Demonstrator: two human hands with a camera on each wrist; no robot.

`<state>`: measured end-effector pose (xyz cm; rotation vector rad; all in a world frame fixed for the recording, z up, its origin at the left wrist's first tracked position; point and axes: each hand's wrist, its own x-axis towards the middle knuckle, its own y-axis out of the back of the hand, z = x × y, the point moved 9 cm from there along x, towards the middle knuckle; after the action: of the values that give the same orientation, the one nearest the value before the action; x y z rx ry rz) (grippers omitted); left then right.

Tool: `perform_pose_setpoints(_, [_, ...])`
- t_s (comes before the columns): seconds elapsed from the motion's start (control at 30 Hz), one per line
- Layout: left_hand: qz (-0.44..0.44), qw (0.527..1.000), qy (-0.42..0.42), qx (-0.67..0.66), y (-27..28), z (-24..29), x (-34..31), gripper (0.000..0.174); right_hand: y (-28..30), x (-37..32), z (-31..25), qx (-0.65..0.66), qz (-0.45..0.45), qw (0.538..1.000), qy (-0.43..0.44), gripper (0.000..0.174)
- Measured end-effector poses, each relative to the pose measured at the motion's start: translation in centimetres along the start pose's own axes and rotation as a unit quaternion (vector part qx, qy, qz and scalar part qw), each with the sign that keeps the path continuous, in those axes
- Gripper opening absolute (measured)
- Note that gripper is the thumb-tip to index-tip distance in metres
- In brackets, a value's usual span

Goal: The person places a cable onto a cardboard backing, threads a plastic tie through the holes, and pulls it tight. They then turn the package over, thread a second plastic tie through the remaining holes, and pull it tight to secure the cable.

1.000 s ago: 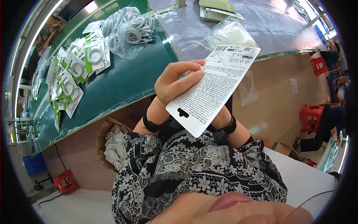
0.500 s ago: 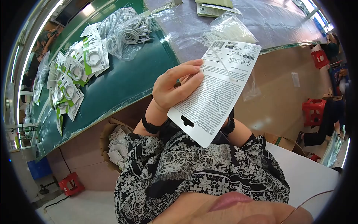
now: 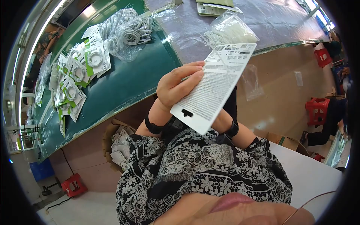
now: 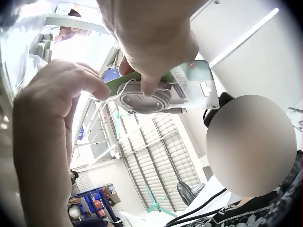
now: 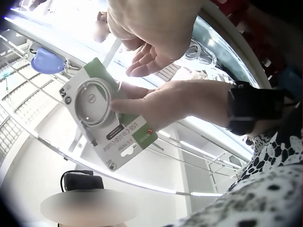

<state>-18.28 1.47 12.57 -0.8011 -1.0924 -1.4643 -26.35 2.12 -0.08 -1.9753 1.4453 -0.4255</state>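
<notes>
My left hand (image 3: 180,84) holds a printed cable card (image 3: 213,86) by its edge in the head view, fingers on the text side. Its thumb (image 5: 124,105) presses the front, beside a coiled white USB-C cable (image 5: 90,101). A thin white cable tie (image 3: 226,62) crosses the back of the card. The card hides most of my right hand (image 4: 52,92) in the head view. In the left wrist view, the right fingers bend toward the coil, and a thin white strand runs from it to the fingertips.
Carded cables (image 3: 77,73) lie heaped on the green table (image 3: 123,88), near a bag of coiled cables (image 3: 131,33). A bag of cable ties (image 3: 234,30) and stacked cards (image 3: 215,9) are farther back. A carton of cards (image 3: 120,150) stands below the table edge.
The card dipped toward my body, then tilted flatter, its slotted end rising and its print now at a steeper slant. My left hand keeps its hold. More of the right forearm shows below the card.
</notes>
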Motion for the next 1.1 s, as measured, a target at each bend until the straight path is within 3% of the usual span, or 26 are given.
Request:
perform_pose_setpoints(0.03, [0.009, 1.000, 0.023, -0.016, 0.1, -0.6, -0.4, 0.024, 0.9, 0.8, 0.5, 0.168, -0.046, 0.985, 0.012, 0.025])
perform_pose_setpoints(0.07, [0.007, 1.000, 0.024, -0.015, 0.2, -0.9, -1.4, 0.024, 2.1, 1.5, 0.7, 0.331, -0.091, 0.939, 0.023, 0.022])
perform_pose_setpoints(0.1, [-0.035, 0.992, 0.028, 0.120, -0.5, -1.5, -3.0, 0.024, 2.4, 1.8, -0.1, 0.484, -0.133, 0.864, 0.033, 0.019])
perform_pose_setpoints(0.13, [-0.077, 0.964, 0.032, 0.252, -1.0, -2.3, -4.6, 0.024, 2.9, 1.8, -0.4, 0.486, -0.132, 0.864, 0.032, 0.019])
perform_pose_setpoints(0.17, [-0.118, 0.918, 0.035, 0.378, -1.6, -2.8, -5.3, 0.024, 3.5, 1.7, -1.9, 0.398, -0.099, 0.908, 0.088, 0.018])
perform_pose_setpoints(0.2, [-0.121, 0.918, 0.036, 0.376, -2.1, -2.9, -5.3, 0.024, 3.8, 1.2, -3.6, 0.304, -0.064, 0.940, 0.143, 0.018])
perform_pose_setpoints(0.23, [-0.001, 0.972, 0.185, 0.143, -0.9, -4.7, -5.1, 0.026, 4.3, 0.8, -4.9, 0.206, -0.026, 0.958, 0.197, 0.018])
perform_pose_setpoints(0.27, [0.119, 0.934, 0.320, -0.102, -0.9, -7.1, -6.1, 0.028, 4.5, 0.7, -5.1, 0.208, -0.023, 0.957, 0.198, 0.018])
perform_pose_setpoints(0.3, [0.229, 0.809, 0.426, -0.335, -2.1, -9.0, -8.0, 0.030, 4.7, 0.4, -6.0, 0.121, -0.009, 0.962, 0.243, 0.017])
perform_pose_setpoints(0.37, [0.234, 0.785, 0.441, -0.367, -2.9, -9.4, -8.5, 0.032, 4.1, -0.4, -7.7, -0.058, 0.017, 0.944, 0.325, 0.016])
perform_pose_setpoints(0.43, [0.249, 0.733, 0.468, -0.427, -3.6, -9.8, -9.4, 0.035, 2.6, -1.3, -7.9, -0.093, -0.012, 0.936, 0.340, 0.014])
perform_pose_setpoints(0.53, [0.241, 0.739, 0.471, -0.418, -3.5, -9.5, -9.5, 0.035, -0.1, -2.4, -8.2, -0.167, -0.070, 0.912, 0.368, 0.010])
perform_pose_setpoints(0.63, [0.232, 0.744, 0.470, -0.414, -3.5, -9.2, -9.4, 0.035, -2.4, -3.1, -8.6, -0.364, -0.100, 0.811, 0.447, 0.010])
perform_pose_setpoints(0.67, [0.228, 0.747, 0.469, -0.412, -3.4, -9.1, -9.3, 0.035, -2.4, -3.0, -8.8, -0.364, -0.100, 0.811, 0.447, 0.010])
perform_pose_setpoints(0.77, [0.227, 0.748, 0.464, -0.416, -3.3, -9.1, -9.7, 0.035, -3.9, -4.1, -9.6, -0.469, -0.129, 0.714, 0.505, 0.011])
perform_pose_setpoints(0.93, [0.235, 0.762, 0.441, -0.412, -3.0, -8.9, -9.7, 0.035, -4.4, -4.4, -10.6, -0.496, -0.077, 0.689, 0.523, 0.009])
perform_pose_setpoints(1.07, [0.238, 0.782, 0.417, -0.398, -2.6, -8.3, -9.3, 0.036, -3.6, -4.1, -10.9, -0.482, -0.028, 0.694, 0.534, 0.009])
perform_pose_setpoints(1.1, [0.237, 0.787, 0.409, -0.396, -2.5, -8.1, -9.2, 0.036, -3.2, -3.7, -11.0, -0.472, -0.024, 0.717, 0.513, 0.008])
